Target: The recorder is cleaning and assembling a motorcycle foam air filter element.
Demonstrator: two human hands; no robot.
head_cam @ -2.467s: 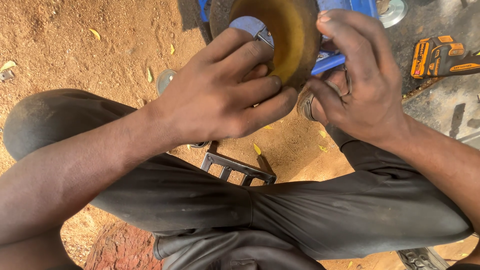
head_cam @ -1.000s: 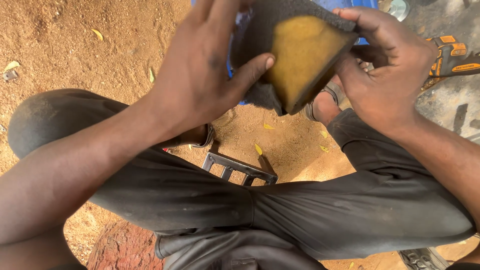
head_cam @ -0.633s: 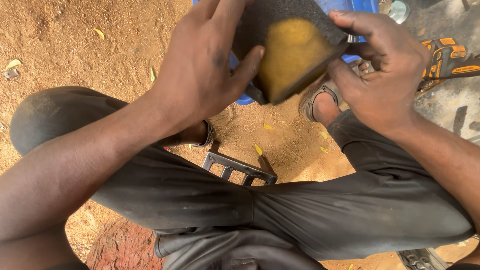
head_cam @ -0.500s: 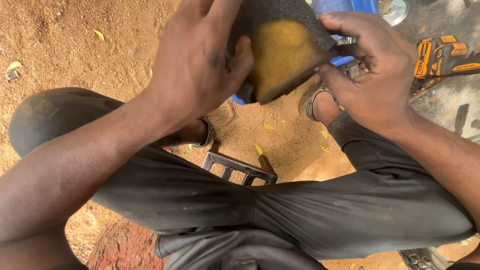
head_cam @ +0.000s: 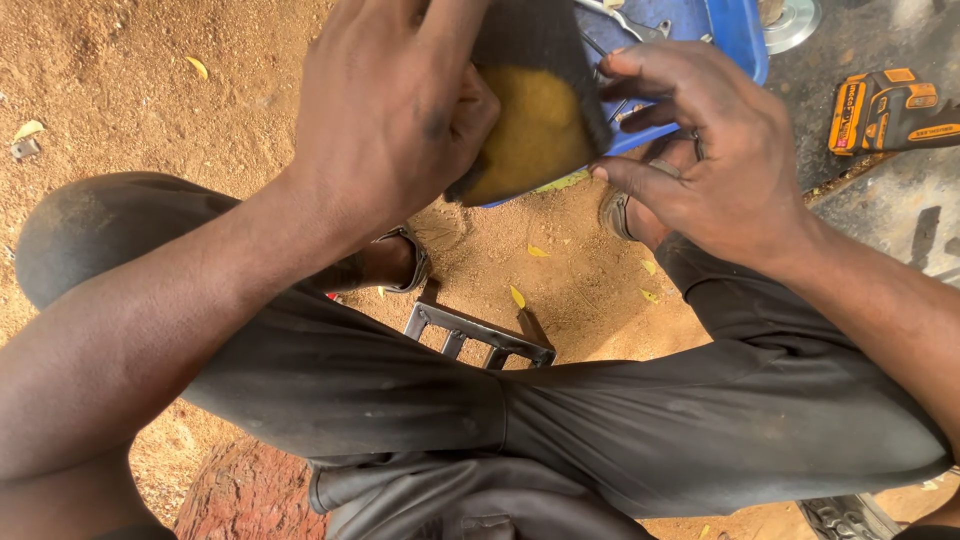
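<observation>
**Desk:** As the person sat with knees wide over the sandy ground (head_cam: 120,80), what was in the hands?

**Photographer:** A thick pad (head_cam: 535,135), dark and rough on its outer side, ochre-yellow on the face turned to the camera. It was held up in the air between the knees, in front of a blue tray (head_cam: 738,45) and clear of the ground.

**Desk:** How were the fingers set?

**Photographer:** The left hand (head_cam: 390,110) was wrapped round the pad's left side, thumb pressed flat against the yellow face, the other fingers closed over the dark back. The right hand (head_cam: 720,170) pinched the opposite edge, forefinger on top and thumb at the lower corner; its remaining fingers curled loosely.

**Desk:** Which step would you call it?

**Photographer:** By my reading, the pad was being turned over and checked in both hands, not yet put to anything.

**Desk:** And any further move?

**Photographer:** It would call for the left hand's firm grip while the right shifted along the edge; the pad looked soft and could buckle.

**Desk:** Anything else in shot?

**Photographer:** A yellow-and-black power tool (head_cam: 890,110) lay to the right, well apart, and a grey metal frame (head_cam: 480,340) sat on the sand below the pad, beside dark trousers (head_cam: 600,420).
</observation>
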